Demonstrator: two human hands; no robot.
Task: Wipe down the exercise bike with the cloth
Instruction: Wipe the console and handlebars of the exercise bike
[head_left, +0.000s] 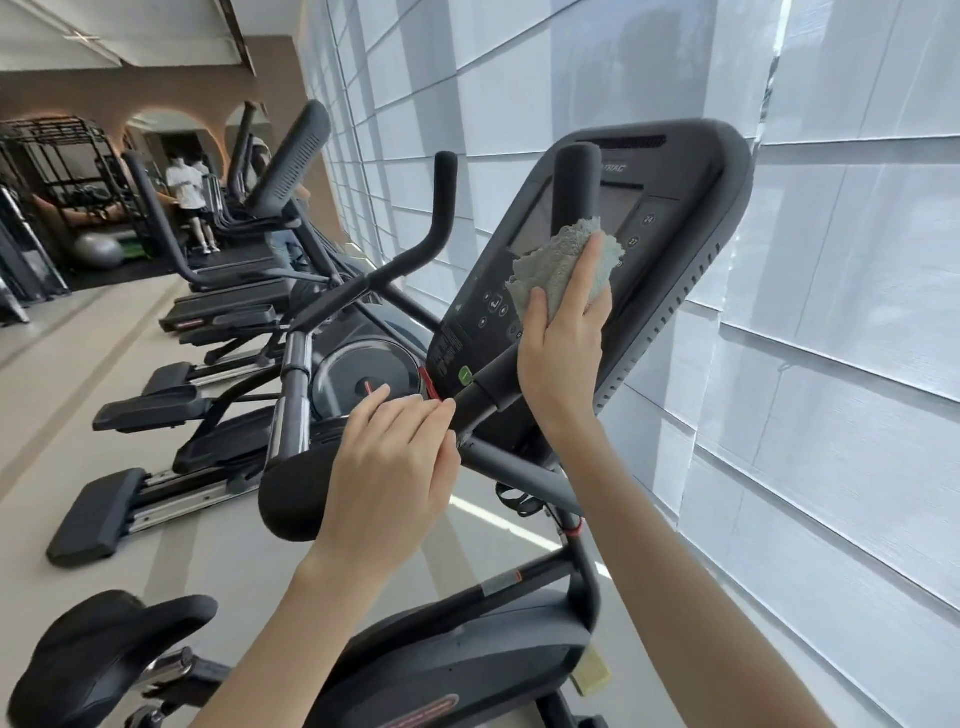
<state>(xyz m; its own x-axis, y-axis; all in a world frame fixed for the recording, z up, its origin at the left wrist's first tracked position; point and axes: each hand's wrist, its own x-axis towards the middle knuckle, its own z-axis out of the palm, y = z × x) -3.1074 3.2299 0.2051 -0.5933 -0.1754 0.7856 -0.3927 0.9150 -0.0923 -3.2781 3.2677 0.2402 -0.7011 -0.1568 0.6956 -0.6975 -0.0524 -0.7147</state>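
The dark grey exercise bike (467, 649) fills the foreground, its tilted console (670, 208) raised at centre right. My right hand (566, 343) holds a pale grey-green cloth (556, 260) against the console's button panel, just below the screen, with an upright handlebar grip (574, 179) in front of it. Lower and to the left, my left hand (389, 473) rests with relaxed fingers over the padded left handlebar (291, 499), fingertips near a small red tab on the console's lower edge. The black saddle (98, 654) sits at the bottom left.
A row of elliptical machines (218, 364) and treadmills runs along the left toward the back. White window blinds (831, 364) line the right side close to the bike. A person (189, 202) stands far back near a weight rack and a grey exercise ball (96, 249).
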